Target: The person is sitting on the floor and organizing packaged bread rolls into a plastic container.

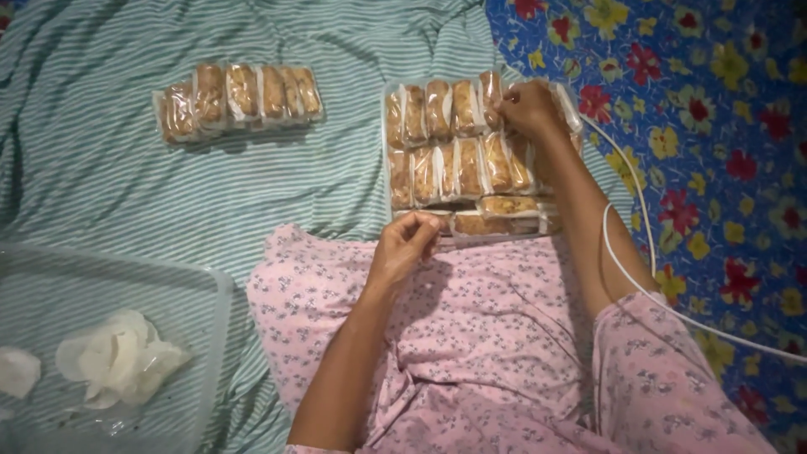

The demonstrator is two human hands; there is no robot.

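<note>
A clear plastic tray [389,143] lies on the striped cloth, filled with rows of wrapped golden-brown snack pieces [458,168]. My right hand [528,108] is at the tray's far right corner, fingers closed on a wrapped piece in the top row. My left hand [405,244] rests at the tray's near edge, fingertips pinched on the plastic wrap there. Both forearms reach out over my pink flowered lap.
A separate wrapped row of the same snacks [238,98] lies at the back left. A clear plastic container [214,290] at the near left holds white wafer-like pieces [118,357]. A white cable [639,277] runs along my right arm. Flowered blue cloth [714,126] covers the right side.
</note>
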